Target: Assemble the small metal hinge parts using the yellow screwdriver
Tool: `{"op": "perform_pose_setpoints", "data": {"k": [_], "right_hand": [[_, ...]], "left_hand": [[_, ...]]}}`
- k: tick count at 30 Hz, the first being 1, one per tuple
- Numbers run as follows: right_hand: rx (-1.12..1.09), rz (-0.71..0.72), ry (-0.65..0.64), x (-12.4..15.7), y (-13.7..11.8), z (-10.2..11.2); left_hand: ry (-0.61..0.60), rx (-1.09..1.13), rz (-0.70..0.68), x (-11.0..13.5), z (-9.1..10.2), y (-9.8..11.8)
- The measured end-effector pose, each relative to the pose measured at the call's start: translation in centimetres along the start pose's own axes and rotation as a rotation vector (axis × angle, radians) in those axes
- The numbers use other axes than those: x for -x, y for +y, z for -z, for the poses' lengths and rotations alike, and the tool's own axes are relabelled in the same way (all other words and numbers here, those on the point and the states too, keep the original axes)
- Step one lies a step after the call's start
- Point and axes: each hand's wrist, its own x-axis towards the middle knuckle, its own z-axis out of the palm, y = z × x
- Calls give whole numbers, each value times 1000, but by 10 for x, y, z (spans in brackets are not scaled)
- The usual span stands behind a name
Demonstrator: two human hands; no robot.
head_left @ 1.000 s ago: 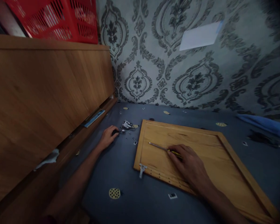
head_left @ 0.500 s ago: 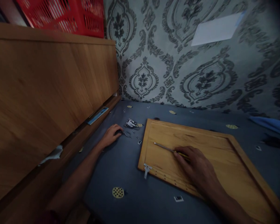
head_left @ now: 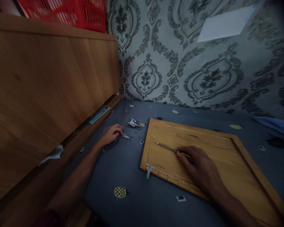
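Note:
My right hand (head_left: 200, 167) is closed around the yellow handle of a screwdriver (head_left: 167, 147), over the wooden panel (head_left: 217, 151). Its metal shaft points left, above the panel's surface. My left hand (head_left: 111, 135) rests low over the blue-grey cloth with curled fingers, closed on a small silvery metal piece (head_left: 126, 136) that pokes out past the fingertips. Just beyond it lies a cluster of metal hinges (head_left: 133, 123), with a few small screws (head_left: 140, 138) nearby. One metal hinge (head_left: 149, 171) sits at the panel's near left corner and overhangs the edge.
A wooden cabinet (head_left: 56, 82) stands along the left, with a red plastic basket (head_left: 90, 15) on top. Patterned wallpaper (head_left: 146, 78) covers the wall behind, bearing a white sheet (head_left: 224, 24). Blue fabric (head_left: 273, 124) lies at the far right.
My left hand has shifted slightly left, and the metal piece at its fingertips has turned. The right hand keeps the screwdriver in nearly the same place. The view has tilted a little.

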Motion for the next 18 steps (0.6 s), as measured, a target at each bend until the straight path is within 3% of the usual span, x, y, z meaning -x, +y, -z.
{"op": "perform_pose_setpoints", "data": {"k": [18], "right_hand": [[25, 49, 67, -1, -4, -1]], "left_hand": [[-30, 70, 23, 0, 6, 1]]}}
